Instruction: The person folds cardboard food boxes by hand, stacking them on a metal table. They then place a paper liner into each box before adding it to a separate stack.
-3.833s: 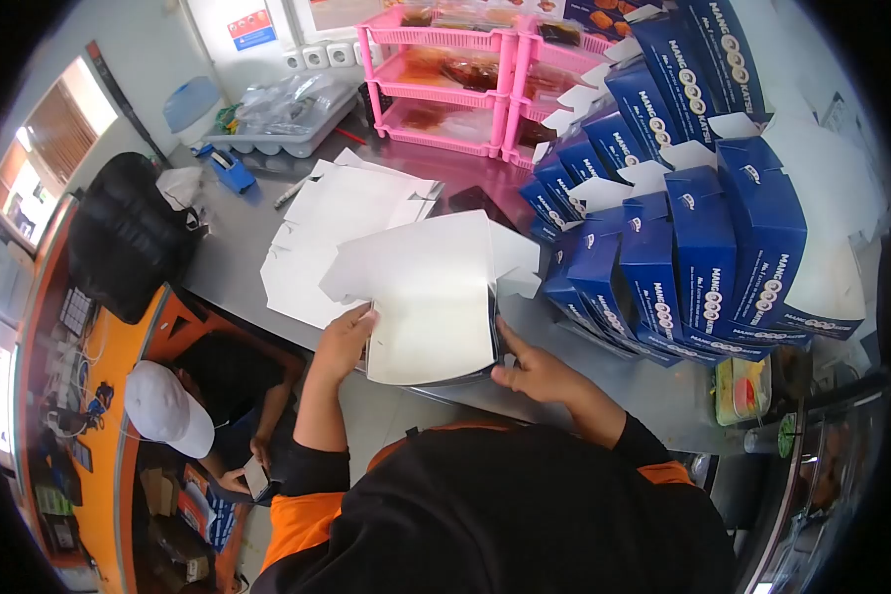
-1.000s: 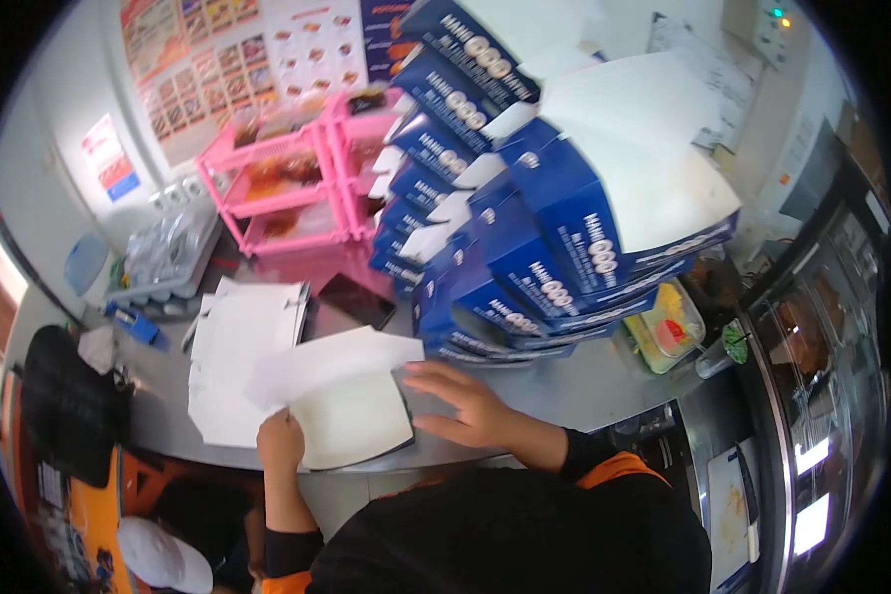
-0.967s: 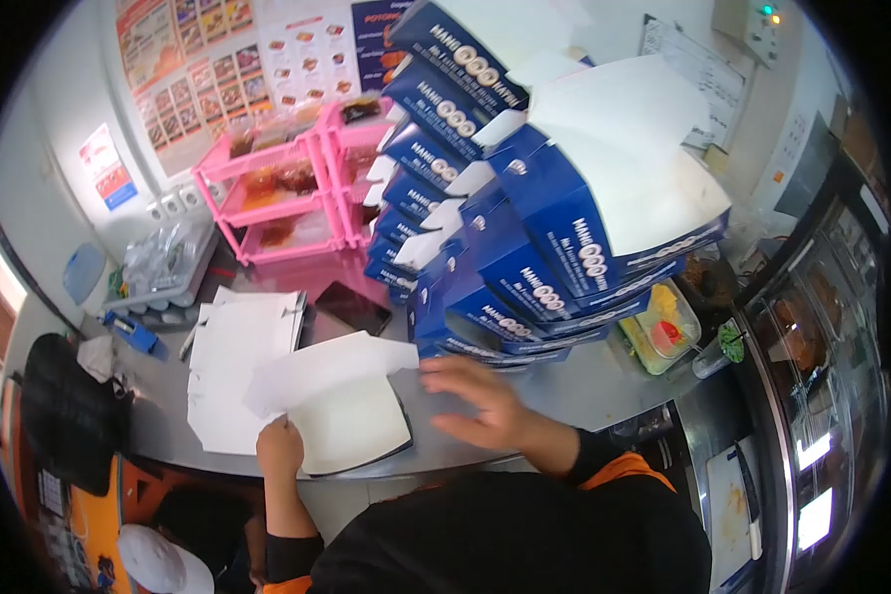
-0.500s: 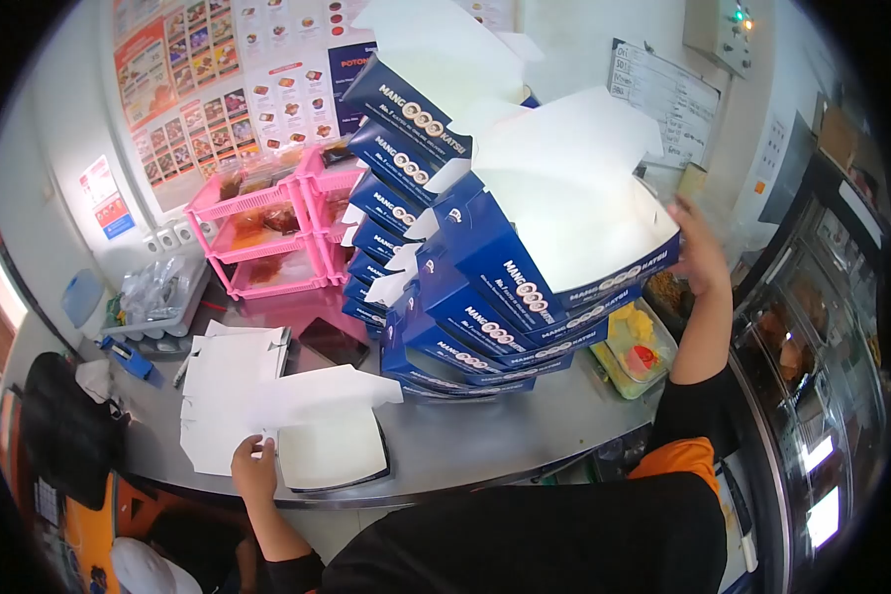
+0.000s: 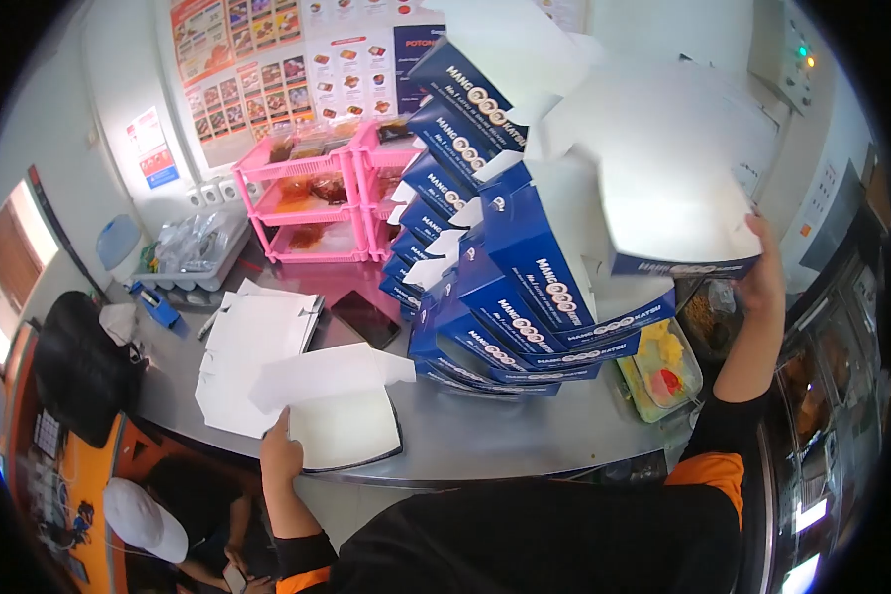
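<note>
My right hand point(image 5: 762, 272) grips the right wall of an open blue-and-white cardboard food box point(image 5: 678, 213), its lid flap up. This box is held above the right-hand stack of nested blue food boxes point(image 5: 554, 287), printed with white lettering. My left hand point(image 5: 282, 450) is at the left edge of another open food box point(image 5: 346, 426) near the counter's front edge, its fingers closed on the wall. A second stack of nested boxes point(image 5: 445, 188) stands behind the first. Flat white cardboard sheets point(image 5: 252, 342) lie left of the front box.
A dark phone point(image 5: 366, 319) lies on the steel counter point(image 5: 465, 441). Behind stand pink tiered racks point(image 5: 312, 213) with packed food, and a tray of plastic bags point(image 5: 193, 252). A clear container of yellow food point(image 5: 660, 371) sits right of the stacks. Another person point(image 5: 158, 525) is at lower left.
My right hand has lifted the top box off the right-hand stack, up and to the right. My left hand has moved onto the front box's left edge. The view has shifted.
</note>
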